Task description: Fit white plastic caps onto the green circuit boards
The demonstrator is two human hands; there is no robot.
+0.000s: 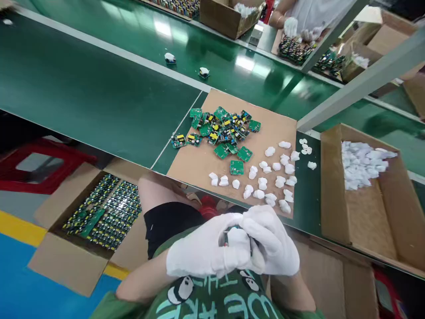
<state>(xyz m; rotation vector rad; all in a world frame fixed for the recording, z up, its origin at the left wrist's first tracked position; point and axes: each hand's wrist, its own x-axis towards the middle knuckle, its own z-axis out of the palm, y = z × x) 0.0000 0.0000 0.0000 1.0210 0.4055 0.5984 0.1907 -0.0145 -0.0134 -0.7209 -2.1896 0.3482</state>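
Observation:
Both my hands wear white gloves and meet close to my chest. My left hand [202, 250] and my right hand [274, 246] are closed together around a small white plastic shell [237, 237] with a bit of green circuit board showing at its edge. On the brown cardboard sheet [199, 161] in front of me lies a pile of green circuit boards [222, 128] with yellow parts. Several loose white shells [272, 175] lie to the right of the pile.
A cardboard box [368, 221] at right holds white shells [361, 161]. A floor box [102, 212] at left is packed with circuit boards. A red stool [40, 166] stands far left. Two white pieces [170, 57] sit on the green conveyor. Another person's gloved hand [292, 26] works across it.

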